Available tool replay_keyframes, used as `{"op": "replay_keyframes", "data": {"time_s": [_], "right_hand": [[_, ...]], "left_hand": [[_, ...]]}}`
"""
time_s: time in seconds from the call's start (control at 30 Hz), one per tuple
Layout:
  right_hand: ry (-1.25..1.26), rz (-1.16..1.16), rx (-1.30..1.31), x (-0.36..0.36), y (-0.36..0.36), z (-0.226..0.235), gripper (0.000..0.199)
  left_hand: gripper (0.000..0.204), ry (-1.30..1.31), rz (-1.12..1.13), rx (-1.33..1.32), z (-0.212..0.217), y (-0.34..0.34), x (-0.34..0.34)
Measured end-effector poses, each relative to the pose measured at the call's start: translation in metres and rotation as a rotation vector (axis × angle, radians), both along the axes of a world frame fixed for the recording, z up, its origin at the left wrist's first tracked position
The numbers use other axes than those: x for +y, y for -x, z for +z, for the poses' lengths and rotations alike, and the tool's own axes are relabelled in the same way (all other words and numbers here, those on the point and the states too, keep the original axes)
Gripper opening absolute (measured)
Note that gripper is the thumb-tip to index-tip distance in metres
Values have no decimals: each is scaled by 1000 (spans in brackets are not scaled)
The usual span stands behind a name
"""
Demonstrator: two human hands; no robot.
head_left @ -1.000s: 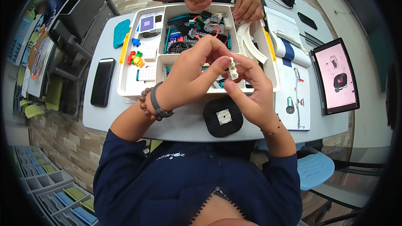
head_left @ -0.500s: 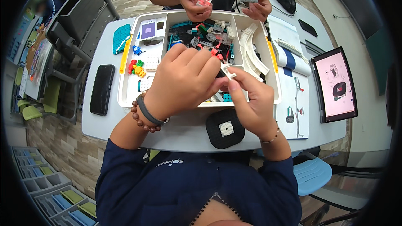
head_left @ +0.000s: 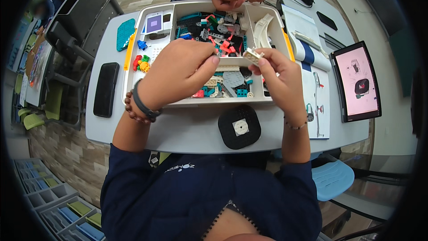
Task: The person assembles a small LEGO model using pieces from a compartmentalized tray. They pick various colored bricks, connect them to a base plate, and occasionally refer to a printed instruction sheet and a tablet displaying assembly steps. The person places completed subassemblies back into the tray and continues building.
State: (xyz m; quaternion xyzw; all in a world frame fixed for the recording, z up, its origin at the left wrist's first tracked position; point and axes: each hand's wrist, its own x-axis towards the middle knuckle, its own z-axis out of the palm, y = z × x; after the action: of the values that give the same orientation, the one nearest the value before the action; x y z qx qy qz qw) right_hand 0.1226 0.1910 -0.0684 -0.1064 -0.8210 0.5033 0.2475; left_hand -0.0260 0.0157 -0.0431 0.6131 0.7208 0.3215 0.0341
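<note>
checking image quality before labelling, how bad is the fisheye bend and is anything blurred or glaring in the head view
Head view: strong fisheye, the table edge bows and black corners ring the frame; light is even and soft, with little shadow; the tablet screen glows bright pink yet stays readable; the left hand, right hand and small white piece are sharp, while the far upper left rim is smeared.
</note>
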Motion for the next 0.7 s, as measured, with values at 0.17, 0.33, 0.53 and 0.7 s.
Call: {"op": "replay_keyframes", "data": {"time_s": [0.17, 0.33, 0.53, 0.7], "right_hand": [[-319, 100, -127, 15, 0, -2, 28], [-528, 66, -32, 11, -25, -4, 30], [-474, 251, -357, -22, -95, -10, 47], [-503, 88, -374, -39, -114, -50, 80]], "left_hand": [[25, -1, -13, 95, 0, 6, -4], [24, -51, 55, 25, 6, 6, -12], [24, -59, 54, 8, 9, -2, -17], [26, -47, -55, 30, 1, -14, -6]]}}
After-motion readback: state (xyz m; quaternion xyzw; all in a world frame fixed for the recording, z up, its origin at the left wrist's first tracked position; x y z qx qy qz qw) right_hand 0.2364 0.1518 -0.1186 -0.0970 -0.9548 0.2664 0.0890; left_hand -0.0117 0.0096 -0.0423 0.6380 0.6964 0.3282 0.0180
